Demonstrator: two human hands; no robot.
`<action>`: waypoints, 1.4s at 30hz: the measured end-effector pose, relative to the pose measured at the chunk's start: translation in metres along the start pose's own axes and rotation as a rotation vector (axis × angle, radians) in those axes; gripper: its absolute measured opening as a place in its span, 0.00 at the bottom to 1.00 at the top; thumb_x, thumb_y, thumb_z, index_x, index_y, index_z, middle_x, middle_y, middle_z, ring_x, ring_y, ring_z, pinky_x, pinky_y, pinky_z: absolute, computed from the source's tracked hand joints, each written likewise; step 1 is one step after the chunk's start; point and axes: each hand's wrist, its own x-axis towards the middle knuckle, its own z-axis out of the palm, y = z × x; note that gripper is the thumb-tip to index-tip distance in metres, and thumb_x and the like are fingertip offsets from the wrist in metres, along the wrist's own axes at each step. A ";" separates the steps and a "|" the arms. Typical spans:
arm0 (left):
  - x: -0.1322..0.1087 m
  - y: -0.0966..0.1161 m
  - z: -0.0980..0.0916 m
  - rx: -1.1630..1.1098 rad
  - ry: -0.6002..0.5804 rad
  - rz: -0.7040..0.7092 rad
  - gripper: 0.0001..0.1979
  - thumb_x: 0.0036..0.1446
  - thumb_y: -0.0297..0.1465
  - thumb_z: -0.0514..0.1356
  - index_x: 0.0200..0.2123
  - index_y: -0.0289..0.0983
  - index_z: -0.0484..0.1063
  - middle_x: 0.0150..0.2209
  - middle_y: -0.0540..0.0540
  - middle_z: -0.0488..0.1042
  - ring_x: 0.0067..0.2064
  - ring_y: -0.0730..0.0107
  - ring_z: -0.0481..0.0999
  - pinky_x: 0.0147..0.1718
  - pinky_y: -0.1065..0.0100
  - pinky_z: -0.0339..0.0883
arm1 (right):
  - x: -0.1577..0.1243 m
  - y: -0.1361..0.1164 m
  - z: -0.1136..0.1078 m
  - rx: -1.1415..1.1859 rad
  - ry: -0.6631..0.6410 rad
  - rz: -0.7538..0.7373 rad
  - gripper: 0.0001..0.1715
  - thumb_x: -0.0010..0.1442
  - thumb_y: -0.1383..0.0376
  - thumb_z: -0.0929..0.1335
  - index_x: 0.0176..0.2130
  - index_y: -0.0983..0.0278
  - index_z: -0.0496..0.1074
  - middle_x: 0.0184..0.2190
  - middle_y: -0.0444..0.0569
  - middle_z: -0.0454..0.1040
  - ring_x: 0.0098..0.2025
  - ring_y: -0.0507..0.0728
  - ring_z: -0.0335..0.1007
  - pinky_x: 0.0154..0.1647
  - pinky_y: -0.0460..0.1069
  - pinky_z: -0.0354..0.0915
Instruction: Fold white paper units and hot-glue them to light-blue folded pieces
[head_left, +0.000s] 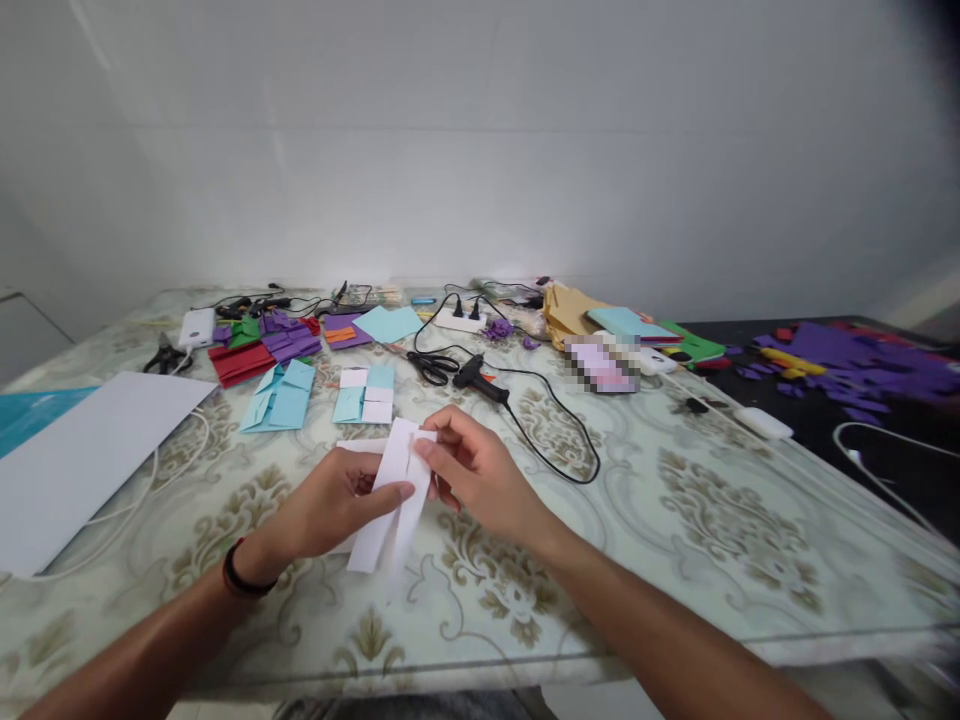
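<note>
Between my hands is a piece of folded white paper [386, 505], tilted above the table, with a crease or slit running along it. My left hand [337, 500] pinches it from the left, thumb lying across its front. At the upper right end, my right hand [472, 465] grips the paper's edge between thumb and fingers. More white paper shows partly behind the left fingers. Just beyond my hands lie a folded light-blue and white paper piece [364, 395] and a folded light-blue paper piece [279, 396].
A black glue gun [480, 380] with a looping cord lies beyond my right hand, beside black-handled scissors [431, 367]. White sheets [97, 450] cover the left side. Behind are a power strip [460, 320] and red folded paper [241, 363]. Purple scraps [840, 365] lie far right.
</note>
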 end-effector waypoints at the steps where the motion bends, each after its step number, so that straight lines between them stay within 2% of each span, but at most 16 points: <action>1: 0.000 0.000 0.000 -0.005 -0.015 -0.008 0.18 0.64 0.43 0.62 0.38 0.35 0.85 0.29 0.48 0.77 0.29 0.71 0.70 0.28 0.72 0.63 | 0.000 0.000 0.000 0.002 0.003 0.002 0.16 0.69 0.51 0.69 0.43 0.59 0.66 0.21 0.37 0.71 0.17 0.48 0.60 0.15 0.42 0.56; 9: 0.000 0.007 0.001 -0.030 -0.066 -0.035 0.20 0.66 0.44 0.60 0.40 0.34 0.84 0.31 0.47 0.77 0.30 0.70 0.69 0.30 0.71 0.64 | 0.002 0.000 0.002 0.006 0.062 -0.017 0.16 0.69 0.51 0.69 0.40 0.59 0.66 0.19 0.37 0.70 0.16 0.48 0.58 0.16 0.42 0.54; 15: -0.001 0.005 0.001 -0.142 -0.130 -0.053 0.20 0.66 0.43 0.61 0.49 0.34 0.83 0.33 0.47 0.76 0.31 0.72 0.65 0.29 0.71 0.58 | 0.004 0.002 0.003 -0.031 0.115 -0.039 0.18 0.67 0.49 0.70 0.38 0.60 0.67 0.19 0.36 0.66 0.19 0.50 0.63 0.19 0.44 0.58; 19: 0.001 0.003 0.002 -0.207 -0.145 -0.059 0.20 0.67 0.44 0.61 0.47 0.34 0.83 0.32 0.47 0.76 0.31 0.72 0.67 0.30 0.71 0.59 | 0.005 0.006 0.005 -0.051 0.162 -0.033 0.19 0.67 0.48 0.69 0.39 0.60 0.66 0.20 0.36 0.64 0.19 0.50 0.63 0.20 0.45 0.58; 22: 0.001 0.001 0.003 -0.237 -0.113 -0.090 0.22 0.66 0.47 0.61 0.42 0.33 0.82 0.32 0.45 0.78 0.31 0.68 0.72 0.31 0.69 0.64 | 0.005 0.008 0.006 -0.013 0.171 -0.046 0.18 0.69 0.49 0.68 0.39 0.60 0.65 0.22 0.36 0.64 0.21 0.49 0.64 0.21 0.45 0.59; 25: 0.001 0.000 0.002 -0.187 -0.027 -0.095 0.22 0.66 0.47 0.60 0.37 0.33 0.81 0.32 0.44 0.80 0.32 0.66 0.74 0.31 0.69 0.66 | 0.007 0.006 0.006 0.086 0.148 -0.043 0.18 0.67 0.49 0.70 0.45 0.59 0.65 0.24 0.35 0.66 0.22 0.49 0.66 0.22 0.44 0.60; 27: 0.000 -0.003 0.000 -0.125 0.032 -0.074 0.22 0.67 0.47 0.60 0.37 0.34 0.81 0.33 0.44 0.80 0.33 0.65 0.75 0.33 0.69 0.67 | 0.008 0.003 0.005 0.131 0.097 -0.005 0.22 0.65 0.49 0.71 0.48 0.59 0.66 0.24 0.36 0.68 0.23 0.50 0.68 0.21 0.44 0.59; 32: -0.002 -0.006 -0.003 -0.058 0.051 -0.056 0.23 0.68 0.47 0.58 0.38 0.34 0.82 0.35 0.44 0.81 0.37 0.61 0.77 0.37 0.67 0.70 | 0.008 -0.004 0.003 0.048 0.024 0.061 0.24 0.63 0.45 0.72 0.33 0.63 0.71 0.21 0.42 0.72 0.22 0.50 0.65 0.21 0.45 0.57; 35: -0.003 -0.004 -0.004 -0.046 0.024 -0.044 0.22 0.69 0.46 0.57 0.38 0.35 0.82 0.35 0.44 0.81 0.38 0.62 0.77 0.38 0.67 0.70 | 0.007 -0.005 0.004 0.013 0.049 0.052 0.26 0.63 0.44 0.71 0.31 0.63 0.71 0.21 0.41 0.71 0.21 0.49 0.62 0.22 0.45 0.58; 42: -0.002 -0.002 -0.006 -0.032 -0.097 -0.019 0.19 0.69 0.42 0.58 0.39 0.35 0.82 0.36 0.46 0.80 0.36 0.66 0.74 0.37 0.69 0.67 | 0.007 0.000 0.008 -0.012 0.049 0.043 0.27 0.62 0.44 0.71 0.28 0.63 0.70 0.20 0.41 0.68 0.22 0.50 0.63 0.24 0.46 0.59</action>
